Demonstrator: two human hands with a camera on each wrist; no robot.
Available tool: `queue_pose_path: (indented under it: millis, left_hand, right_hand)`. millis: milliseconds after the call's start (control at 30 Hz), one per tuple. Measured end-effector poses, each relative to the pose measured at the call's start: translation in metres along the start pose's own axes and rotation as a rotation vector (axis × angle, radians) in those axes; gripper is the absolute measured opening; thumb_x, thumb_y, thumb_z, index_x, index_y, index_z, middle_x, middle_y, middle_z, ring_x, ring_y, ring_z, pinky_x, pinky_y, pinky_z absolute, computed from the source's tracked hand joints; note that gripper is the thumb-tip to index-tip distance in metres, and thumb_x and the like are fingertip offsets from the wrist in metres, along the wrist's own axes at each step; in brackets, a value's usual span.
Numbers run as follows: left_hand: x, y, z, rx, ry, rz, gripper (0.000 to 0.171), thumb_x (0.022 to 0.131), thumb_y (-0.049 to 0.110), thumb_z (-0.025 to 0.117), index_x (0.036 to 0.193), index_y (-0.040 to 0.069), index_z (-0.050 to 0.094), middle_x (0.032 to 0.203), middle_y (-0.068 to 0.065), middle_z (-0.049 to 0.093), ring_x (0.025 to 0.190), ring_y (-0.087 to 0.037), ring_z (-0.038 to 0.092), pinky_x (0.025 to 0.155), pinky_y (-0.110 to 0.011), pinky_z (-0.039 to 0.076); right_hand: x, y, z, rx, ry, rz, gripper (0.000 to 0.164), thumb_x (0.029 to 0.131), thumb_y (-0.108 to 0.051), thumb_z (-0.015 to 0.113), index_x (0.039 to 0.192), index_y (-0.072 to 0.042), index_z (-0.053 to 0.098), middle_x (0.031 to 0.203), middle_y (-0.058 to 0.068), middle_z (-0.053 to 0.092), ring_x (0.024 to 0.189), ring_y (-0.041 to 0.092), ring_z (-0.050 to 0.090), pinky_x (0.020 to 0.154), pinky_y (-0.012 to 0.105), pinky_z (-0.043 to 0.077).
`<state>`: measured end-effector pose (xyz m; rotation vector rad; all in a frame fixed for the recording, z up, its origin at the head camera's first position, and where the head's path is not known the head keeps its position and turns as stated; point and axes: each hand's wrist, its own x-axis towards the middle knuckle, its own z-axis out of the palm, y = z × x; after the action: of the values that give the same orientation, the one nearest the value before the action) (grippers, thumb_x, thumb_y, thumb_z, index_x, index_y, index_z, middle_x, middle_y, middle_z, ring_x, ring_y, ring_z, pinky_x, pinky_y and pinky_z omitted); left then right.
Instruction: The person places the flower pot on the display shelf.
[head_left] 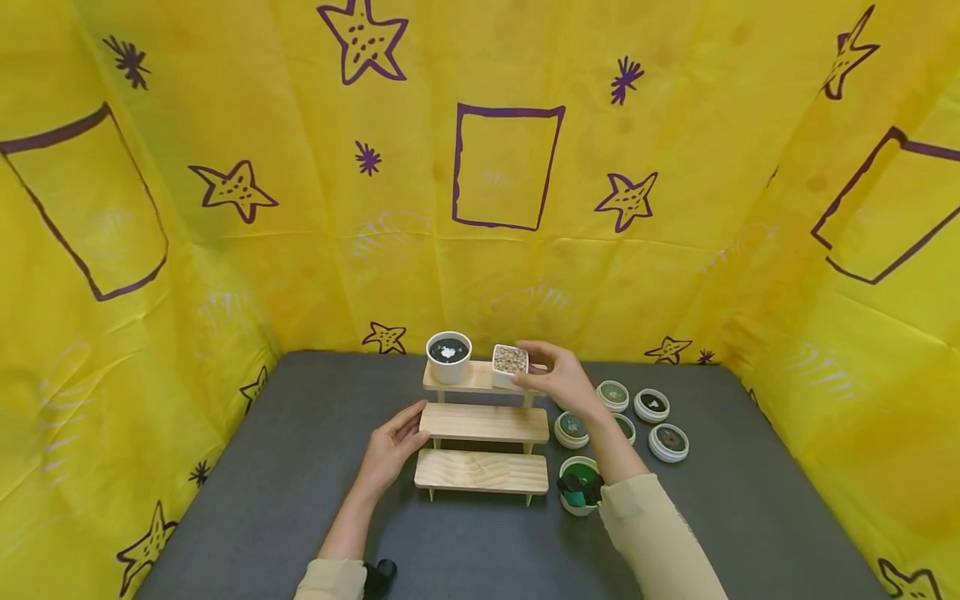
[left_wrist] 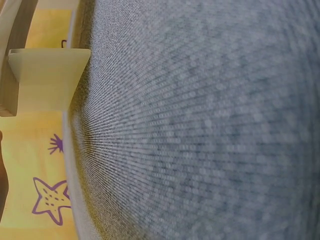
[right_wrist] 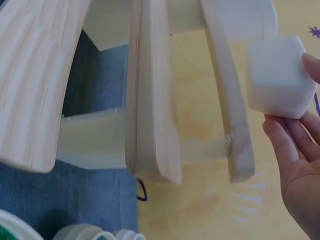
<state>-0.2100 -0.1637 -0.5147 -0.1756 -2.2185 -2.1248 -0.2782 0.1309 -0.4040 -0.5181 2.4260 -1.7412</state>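
Note:
A three-tier wooden stand [head_left: 483, 422] with pale legs stands in the middle of the table. My right hand [head_left: 558, 379] pinches a small square white pot [right_wrist: 277, 75], filled with beige pebble-like bits, at the right end of the top tier. In the right wrist view, thumb and fingers hold its side and lower edge. At the top tier's left end sits a round white pot [head_left: 450, 358] with a dark filling and a white mark. My left hand [head_left: 392, 446] grips the left end of the middle tier, thumb in front and fingers behind.
Right of the stand are several low round white containers [head_left: 669, 442] with green or dark tops. Nearer stands a white cup [head_left: 579, 487] with green and black contents. Yellow cloth walls [head_left: 495, 283] with purple drawings surround the grey table [head_left: 300, 467].

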Motion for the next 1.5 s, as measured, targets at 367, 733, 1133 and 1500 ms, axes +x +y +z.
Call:
queue_pose_path:
  millis: [367,733,1133,1500]
  left_hand:
    - [-0.002,0.000,0.001,0.000,-0.009,-0.001,0.057,0.092,0.004,0.067,0.144,-0.004,0.046,0.151,-0.024,0.045,0.140,-0.035,0.041,0.100,-0.008,0.045]
    - [-0.001,0.001,0.001,-0.010,-0.003,0.008,0.056,0.090,0.002,0.067,0.143,-0.004,0.048,0.150,-0.024,0.046,0.140,-0.034,0.041,0.100,-0.007,0.045]
    - [-0.001,0.000,0.001,-0.012,0.003,0.012,0.056,0.090,0.000,0.066,0.143,-0.006,0.047,0.150,-0.025,0.046,0.139,-0.034,0.041,0.099,-0.006,0.044]
    - [-0.001,0.000,0.001,-0.002,0.004,0.013,0.056,0.090,0.000,0.067,0.142,-0.006,0.048,0.149,-0.025,0.047,0.139,-0.034,0.041,0.101,-0.007,0.043]
  right_hand:
    - [0.009,-0.005,0.012,-0.059,0.006,0.001,0.059,0.085,-0.022,0.078,0.139,-0.013,0.056,0.139,0.014,0.060,0.119,0.031,0.063,0.092,0.037,0.059]
    - [0.015,-0.004,0.015,-0.060,-0.002,-0.041,0.062,0.086,-0.018,0.077,0.142,-0.006,0.053,0.140,0.017,0.059,0.119,0.032,0.062,0.099,0.042,0.055]
    - [0.018,-0.001,0.018,-0.072,-0.016,-0.049,0.062,0.089,-0.017,0.073,0.145,-0.005,0.049,0.148,0.017,0.052,0.130,0.034,0.056,0.108,0.050,0.049]
    - [0.019,-0.001,0.020,-0.065,-0.010,-0.054,0.063,0.089,-0.016,0.073,0.146,-0.004,0.047,0.148,0.019,0.052,0.130,0.036,0.056,0.109,0.050,0.048]
